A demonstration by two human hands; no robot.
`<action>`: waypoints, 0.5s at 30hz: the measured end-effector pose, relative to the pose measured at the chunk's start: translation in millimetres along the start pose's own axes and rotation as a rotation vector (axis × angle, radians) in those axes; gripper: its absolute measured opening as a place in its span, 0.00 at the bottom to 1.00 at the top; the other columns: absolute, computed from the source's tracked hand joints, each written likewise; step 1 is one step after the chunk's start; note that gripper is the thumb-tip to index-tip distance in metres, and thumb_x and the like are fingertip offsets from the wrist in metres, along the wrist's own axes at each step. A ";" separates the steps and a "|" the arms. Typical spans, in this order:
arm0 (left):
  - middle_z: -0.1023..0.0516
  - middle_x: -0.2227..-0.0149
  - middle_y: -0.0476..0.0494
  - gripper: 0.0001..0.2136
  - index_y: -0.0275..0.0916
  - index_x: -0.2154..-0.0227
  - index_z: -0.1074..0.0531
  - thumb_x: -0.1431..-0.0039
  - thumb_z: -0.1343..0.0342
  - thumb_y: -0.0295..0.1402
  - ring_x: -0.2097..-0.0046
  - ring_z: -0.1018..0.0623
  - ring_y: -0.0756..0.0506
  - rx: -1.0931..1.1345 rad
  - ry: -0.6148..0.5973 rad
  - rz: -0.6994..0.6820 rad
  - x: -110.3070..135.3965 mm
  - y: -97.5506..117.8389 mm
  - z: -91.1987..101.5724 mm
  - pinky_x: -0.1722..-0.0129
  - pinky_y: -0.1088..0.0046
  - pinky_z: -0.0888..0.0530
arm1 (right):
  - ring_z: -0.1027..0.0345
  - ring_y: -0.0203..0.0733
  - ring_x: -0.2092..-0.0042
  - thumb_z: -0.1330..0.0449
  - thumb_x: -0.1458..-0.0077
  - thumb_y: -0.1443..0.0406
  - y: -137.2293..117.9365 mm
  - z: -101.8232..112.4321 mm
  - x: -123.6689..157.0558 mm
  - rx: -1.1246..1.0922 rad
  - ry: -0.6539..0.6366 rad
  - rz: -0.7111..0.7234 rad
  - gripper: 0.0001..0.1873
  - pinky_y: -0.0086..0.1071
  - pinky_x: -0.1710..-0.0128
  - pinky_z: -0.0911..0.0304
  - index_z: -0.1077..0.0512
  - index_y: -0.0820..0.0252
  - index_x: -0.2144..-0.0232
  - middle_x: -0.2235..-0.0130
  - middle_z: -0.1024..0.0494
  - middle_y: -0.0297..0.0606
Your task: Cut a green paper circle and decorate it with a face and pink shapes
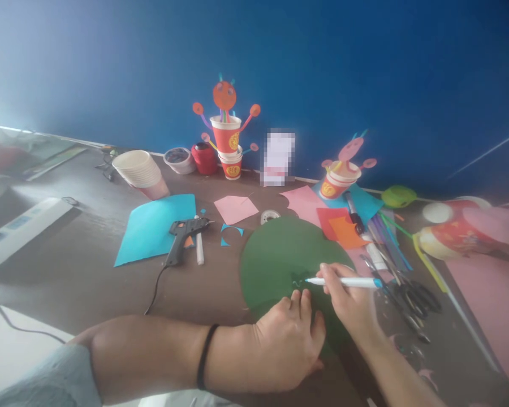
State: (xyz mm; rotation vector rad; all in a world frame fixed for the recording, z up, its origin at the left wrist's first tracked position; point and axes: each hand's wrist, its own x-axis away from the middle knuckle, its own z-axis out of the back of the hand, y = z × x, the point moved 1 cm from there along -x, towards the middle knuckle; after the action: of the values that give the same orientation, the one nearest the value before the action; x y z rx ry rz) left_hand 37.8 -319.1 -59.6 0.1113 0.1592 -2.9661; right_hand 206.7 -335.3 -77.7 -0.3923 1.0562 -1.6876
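Observation:
A large green paper shape (275,254) with a rounded, lobed outline lies in front of me. My right hand (343,294) pinches a white marker (356,282) with a blue end, its tip touching the paper beside a small scribbled mark (298,281). My left hand (286,342) rests on the paper's lower part, fingers bent with their tips pressing down and the thumb apart; a black band circles that wrist. Left of the paper are blue paper scraps (236,230), another white marker (199,242) and a black glue gun (184,234) on a blue sheet (148,226).
Stacked paper cups (139,169), red yarn (204,159) and cup figures (225,135) stand along the blue wall. At right lie scissors (415,297), coloured papers (348,232) and pipe cleaners (394,243). The glue gun's cord (155,291) runs toward me. A power strip (25,229) lies left.

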 end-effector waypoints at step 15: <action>0.34 0.47 0.22 0.24 0.25 0.49 0.37 0.37 0.57 0.43 0.47 0.32 0.31 0.059 0.008 0.063 0.4 2.1 3.1 0.55 0.58 0.35 | 0.37 0.36 0.76 0.47 0.42 0.55 2.5 0.5 1.1 -0.008 -0.017 -0.080 0.19 0.29 0.74 0.42 0.31 0.59 0.79 0.82 0.33 0.31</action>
State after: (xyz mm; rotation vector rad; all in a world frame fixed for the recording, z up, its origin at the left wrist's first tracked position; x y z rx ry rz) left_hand 37.6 -321.6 -56.7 0.1328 0.0674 -2.9086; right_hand 208.1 -336.7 -79.7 -0.4593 1.0473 -1.7484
